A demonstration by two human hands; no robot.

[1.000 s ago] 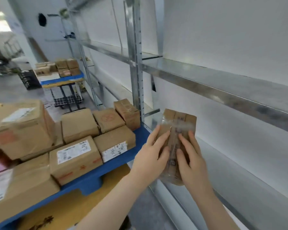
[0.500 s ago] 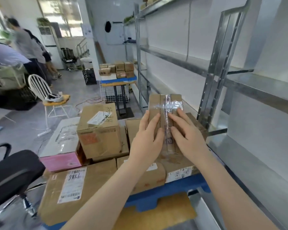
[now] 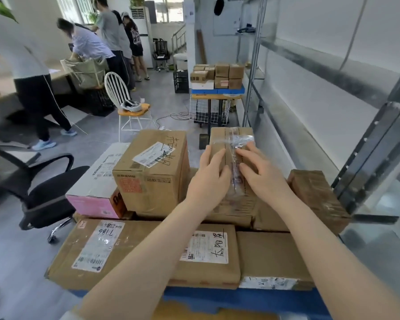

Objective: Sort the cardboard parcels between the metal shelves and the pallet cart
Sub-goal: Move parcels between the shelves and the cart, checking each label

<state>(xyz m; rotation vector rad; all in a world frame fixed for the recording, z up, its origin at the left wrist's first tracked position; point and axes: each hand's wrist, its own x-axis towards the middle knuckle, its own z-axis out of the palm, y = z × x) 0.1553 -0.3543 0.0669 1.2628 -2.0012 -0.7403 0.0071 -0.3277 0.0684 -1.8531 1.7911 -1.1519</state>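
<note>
Small brown cardboard parcel (image 3: 231, 140), cross-strapped in clear tape, is over the back row of boxes (image 3: 273, 255) on the blue pallet cart (image 3: 240, 296), just beside the tall brown carton (image 3: 153, 172). Grey metal shelves (image 3: 310, 62) are to the right. Can't tell if it rests on the boxes below. Looks light and stiff; tape likely slick, so take it by the bare cardboard side edges. Left hand (image 3: 208, 181) grips the left edge, fingers curled round it. Right hand (image 3: 263, 176) lies on the taped face, fingers nearly straight, pressing not clasping.
</note>
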